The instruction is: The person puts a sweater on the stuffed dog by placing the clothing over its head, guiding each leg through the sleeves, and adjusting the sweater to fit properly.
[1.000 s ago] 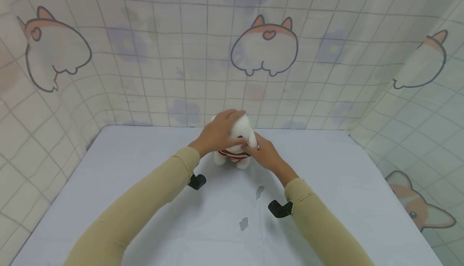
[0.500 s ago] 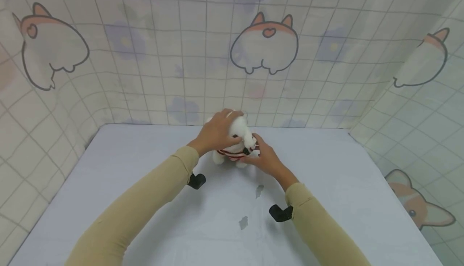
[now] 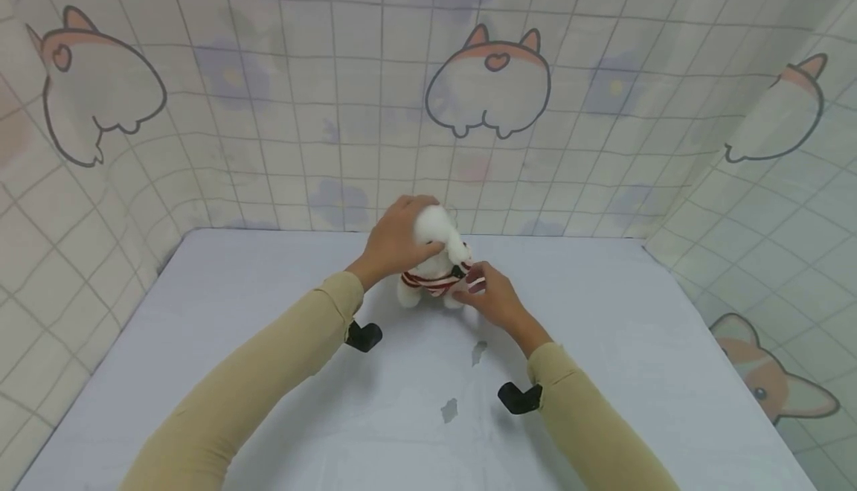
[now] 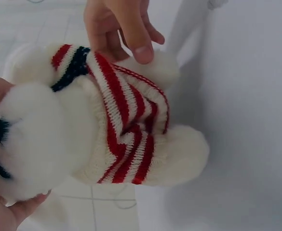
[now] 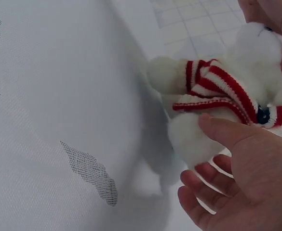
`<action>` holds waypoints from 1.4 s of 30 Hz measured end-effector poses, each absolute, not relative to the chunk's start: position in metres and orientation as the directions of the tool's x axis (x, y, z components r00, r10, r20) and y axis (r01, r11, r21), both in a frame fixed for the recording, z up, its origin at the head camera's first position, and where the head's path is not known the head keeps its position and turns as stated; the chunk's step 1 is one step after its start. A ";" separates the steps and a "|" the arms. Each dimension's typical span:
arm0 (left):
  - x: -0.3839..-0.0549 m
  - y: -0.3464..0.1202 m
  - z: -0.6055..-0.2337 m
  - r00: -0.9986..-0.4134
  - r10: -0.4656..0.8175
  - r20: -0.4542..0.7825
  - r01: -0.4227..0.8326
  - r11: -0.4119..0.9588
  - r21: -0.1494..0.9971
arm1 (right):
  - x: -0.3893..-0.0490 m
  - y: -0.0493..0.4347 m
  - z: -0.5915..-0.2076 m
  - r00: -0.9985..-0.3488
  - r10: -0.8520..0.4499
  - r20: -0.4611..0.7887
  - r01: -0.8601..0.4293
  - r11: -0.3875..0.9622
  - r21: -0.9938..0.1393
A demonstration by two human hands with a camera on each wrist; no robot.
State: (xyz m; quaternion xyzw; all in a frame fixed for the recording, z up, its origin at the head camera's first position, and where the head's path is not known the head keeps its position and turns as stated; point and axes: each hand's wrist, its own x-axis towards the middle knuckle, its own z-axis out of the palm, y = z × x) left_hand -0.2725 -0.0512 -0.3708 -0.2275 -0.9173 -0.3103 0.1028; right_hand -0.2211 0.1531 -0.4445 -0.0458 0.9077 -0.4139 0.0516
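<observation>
The left hand (image 3: 393, 238) grips the stuffed toy (image 4: 83, 125) by its head; the right hand (image 3: 498, 296), thumb and fingers apart, is at its sweater (image 4: 124, 98).

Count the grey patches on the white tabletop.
2: one grey patch lies nearer the right hand, the other patch closer to the camera, both between the sleeves. The sleeves or plush toy may hide more.

A plain khaki left sleeve (image 3: 268, 372) and a matching right sleeve (image 3: 596, 416) are being worn, the fabric being creased near the cuffs. A bent, black left wrist piece (image 3: 364, 336) and a similar right wrist piece (image 3: 520, 399) are being worn too.
</observation>
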 end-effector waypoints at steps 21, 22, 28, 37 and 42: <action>-0.272 -0.063 -0.399 -0.955 0.166 0.244 0.294 0.460 0.838 | -0.224 0.180 -0.435 -0.993 -0.118 0.004 -0.085 0.689 -0.719; -0.272 -0.064 -0.401 -0.957 0.168 0.236 0.287 0.452 0.845 | -0.224 0.181 -0.434 -0.993 -0.113 0.017 -0.091 0.691 -0.717; -0.271 -0.074 -0.415 -0.971 0.178 0.162 0.226 0.439 0.870 | -0.226 0.184 -0.427 -0.996 -0.083 0.040 -0.086 0.691 -0.718; -0.269 -0.086 -0.426 -0.974 0.222 0.037 0.138 0.461 0.877 | -0.231 0.187 -0.424 -0.992 -0.076 0.098 -0.124 0.697 -0.707; -0.266 -0.091 -0.430 -0.967 0.253 -0.024 0.108 0.497 0.861 | -0.234 0.187 -0.422 -0.991 -0.080 0.110 -0.135 0.696 -0.705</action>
